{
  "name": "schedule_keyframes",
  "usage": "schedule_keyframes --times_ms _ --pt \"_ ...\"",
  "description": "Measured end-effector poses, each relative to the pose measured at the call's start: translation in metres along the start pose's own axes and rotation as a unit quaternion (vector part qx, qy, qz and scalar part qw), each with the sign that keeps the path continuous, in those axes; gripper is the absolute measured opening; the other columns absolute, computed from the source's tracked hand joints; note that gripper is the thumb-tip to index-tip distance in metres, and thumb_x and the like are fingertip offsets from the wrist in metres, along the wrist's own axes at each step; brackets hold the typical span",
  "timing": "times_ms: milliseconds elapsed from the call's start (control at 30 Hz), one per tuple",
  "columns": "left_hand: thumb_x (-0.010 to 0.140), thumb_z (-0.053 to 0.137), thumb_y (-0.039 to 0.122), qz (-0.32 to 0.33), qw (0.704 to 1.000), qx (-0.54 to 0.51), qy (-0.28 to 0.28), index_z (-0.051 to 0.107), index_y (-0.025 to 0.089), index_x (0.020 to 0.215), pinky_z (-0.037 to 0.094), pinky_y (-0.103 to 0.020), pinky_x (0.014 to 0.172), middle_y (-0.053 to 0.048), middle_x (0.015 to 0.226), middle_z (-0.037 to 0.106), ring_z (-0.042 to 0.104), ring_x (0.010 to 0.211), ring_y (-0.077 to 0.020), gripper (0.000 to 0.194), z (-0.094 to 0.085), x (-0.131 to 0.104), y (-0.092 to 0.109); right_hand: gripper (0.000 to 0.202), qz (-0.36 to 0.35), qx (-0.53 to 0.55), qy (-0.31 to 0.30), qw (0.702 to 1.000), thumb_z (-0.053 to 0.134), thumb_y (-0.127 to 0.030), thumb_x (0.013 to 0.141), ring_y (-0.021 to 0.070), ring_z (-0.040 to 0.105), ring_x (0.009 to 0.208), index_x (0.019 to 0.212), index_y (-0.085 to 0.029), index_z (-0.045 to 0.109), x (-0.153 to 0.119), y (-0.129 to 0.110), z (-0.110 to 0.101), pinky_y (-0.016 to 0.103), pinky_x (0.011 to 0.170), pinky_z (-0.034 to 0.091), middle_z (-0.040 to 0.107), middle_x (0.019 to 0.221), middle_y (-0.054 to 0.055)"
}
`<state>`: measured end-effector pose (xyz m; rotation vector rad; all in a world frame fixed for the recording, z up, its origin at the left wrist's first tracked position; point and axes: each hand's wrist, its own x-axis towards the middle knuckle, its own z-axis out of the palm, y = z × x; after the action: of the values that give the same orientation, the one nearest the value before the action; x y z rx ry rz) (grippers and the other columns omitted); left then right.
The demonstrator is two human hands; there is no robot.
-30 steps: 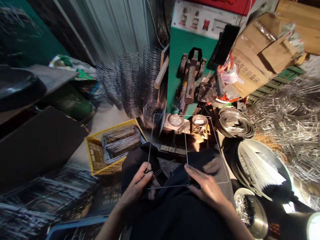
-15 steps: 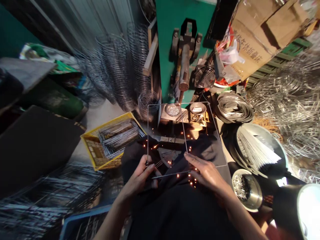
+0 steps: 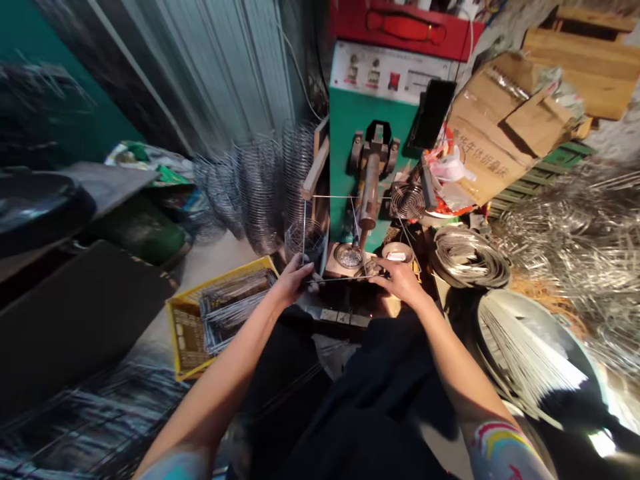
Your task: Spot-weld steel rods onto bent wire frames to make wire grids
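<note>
A thin rectangular metal wire frame [image 3: 305,230] with a middle bar is held up in front of the green welding machine [image 3: 345,147]. My left hand [image 3: 294,279] is closed round its near left corner. My right hand [image 3: 397,279] pinches the near side, right of the middle bar. The frame reaches around the machine's round electrode arm [image 3: 369,193]. Beneath it, a small dish [image 3: 349,255] of tiny metal pieces sits on the ledge. Another bowl [image 3: 398,253] with a white item stands beside my right hand. Whether the wire touches the electrode tip I cannot tell.
A yellow crate [image 3: 175,340] of wire rods stands to the left, with stacked wire coils [image 3: 260,193] behind. On the right are coiled flat strips [image 3: 467,257], a large basin [image 3: 555,327] of rods and tangled wire [image 3: 575,227]. A cardboard box [image 3: 493,133] leans behind.
Both hands have moved forward, away from my lap, carrying the wire frame towards the machine. The sparks are gone. My view has tilted up, showing the machine's control panel.
</note>
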<state>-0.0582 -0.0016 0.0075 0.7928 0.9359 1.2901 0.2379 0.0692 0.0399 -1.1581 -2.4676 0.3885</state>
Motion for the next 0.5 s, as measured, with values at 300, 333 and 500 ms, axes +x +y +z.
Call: schedule_keyframes --times_ms 300,333,500 --pt "0.078 0.075 0.032 0.011 1.0 -0.001 0.008 0.039 0.023 0.094 0.047 -0.02 0.038 0.002 0.062 0.067 0.063 0.044 -0.0154 0.04 -0.024 0.055 0.013 0.047 -0.024 -0.029 0.051 0.998 0.06 -0.048 0.093 0.0301 0.068 0.106 0.129 -0.017 0.064 0.052 0.028 0.0 0.042 0.093 0.052 0.072 0.115 0.014" --pt "0.078 0.075 0.032 0.011 1.0 -0.003 0.01 0.039 0.023 0.094 0.048 -0.02 0.039 0.003 0.062 0.067 0.063 0.044 -0.0153 0.04 -0.025 0.057 0.013 0.047 -0.025 -0.032 0.054 0.998 0.059 -0.048 0.094 0.0303 0.067 0.108 0.129 -0.017 0.064 0.055 0.028 0.001 0.043 0.095 0.051 0.072 0.115 0.014" --pt "0.079 0.072 0.029 0.019 1.0 -0.017 0.013 0.039 0.023 0.092 0.044 -0.018 0.037 0.002 0.062 0.067 0.061 0.041 -0.0143 0.037 -0.026 0.06 0.015 0.051 -0.026 -0.034 0.065 0.997 0.059 -0.05 0.093 0.0315 0.066 0.11 0.13 -0.016 0.063 0.061 0.029 0.005 0.045 0.1 0.049 0.072 0.116 0.015"
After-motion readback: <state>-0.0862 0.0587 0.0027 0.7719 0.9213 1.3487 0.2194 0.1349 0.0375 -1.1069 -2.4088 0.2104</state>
